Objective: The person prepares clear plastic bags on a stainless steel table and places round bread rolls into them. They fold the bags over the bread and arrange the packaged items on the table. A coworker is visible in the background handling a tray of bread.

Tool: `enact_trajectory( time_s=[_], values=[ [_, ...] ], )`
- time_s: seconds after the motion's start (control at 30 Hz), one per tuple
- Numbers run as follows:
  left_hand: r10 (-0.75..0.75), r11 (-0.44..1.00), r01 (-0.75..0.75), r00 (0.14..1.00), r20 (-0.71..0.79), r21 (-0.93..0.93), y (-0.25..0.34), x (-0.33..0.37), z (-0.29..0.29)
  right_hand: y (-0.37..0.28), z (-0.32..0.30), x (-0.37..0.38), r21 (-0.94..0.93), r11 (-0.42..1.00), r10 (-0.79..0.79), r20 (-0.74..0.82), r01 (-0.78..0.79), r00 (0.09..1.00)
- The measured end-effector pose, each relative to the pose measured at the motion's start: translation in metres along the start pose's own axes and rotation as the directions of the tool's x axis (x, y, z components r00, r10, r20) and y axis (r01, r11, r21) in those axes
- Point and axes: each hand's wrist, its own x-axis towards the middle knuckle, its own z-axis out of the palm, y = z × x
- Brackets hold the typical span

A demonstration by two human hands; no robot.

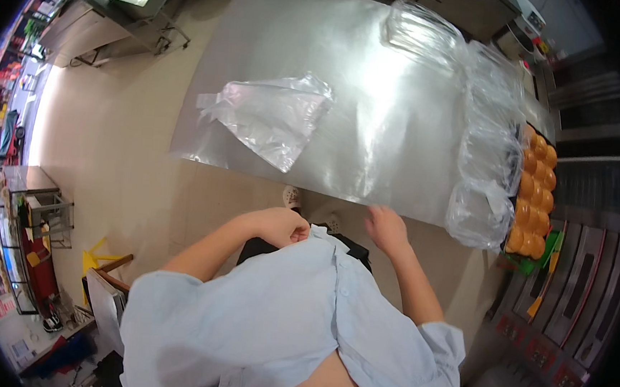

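My left hand hangs in front of my light blue shirt, close to its edge. Its fingers are curled in and nothing shows in them. By the near edge of a metal-topped table is my right hand, its fingers loosely bent together, with no object visible in it. Whether it touches the table edge I cannot tell. A crumpled clear plastic bag lies flat on the left part of the table, apart from both hands. Along the right side stand several plastic-wrapped packs, their contents hard to make out.
Golden-brown buns sit in a dark tray past the wrapped packs. Another clear-wrapped pack lies at the table's far side. A yellow-handled tool is at the right. Steel tables stand far left, and a yellow stool near left.
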Motion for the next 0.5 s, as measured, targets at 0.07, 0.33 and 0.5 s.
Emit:
enact_trajectory(
  time_s=[0.07, 0.33, 0.5],
  values=[
    [0.034, 0.951, -0.061, 0.995, -0.093, -0.305, -0.033, -0.012, 0.015, -0.056, -0.006, 0.075, 0.282, 0.954, -0.105, -0.005, 0.102, 0.994],
    [-0.098, 0.392, -0.315, 0.920, -0.380, -0.864, -0.118, -0.073, 0.018, -0.170, 0.068, 0.250, 0.327, 0.917, -0.070, -0.435, 0.230, 0.898],
    [-0.391, -0.096, -0.484, 0.822, -0.414, -0.870, -0.158, -0.015, -0.065, -0.194, 0.055, 0.228, 0.277, 0.835, -0.255, -0.572, 0.476, 0.780]
  ],
)
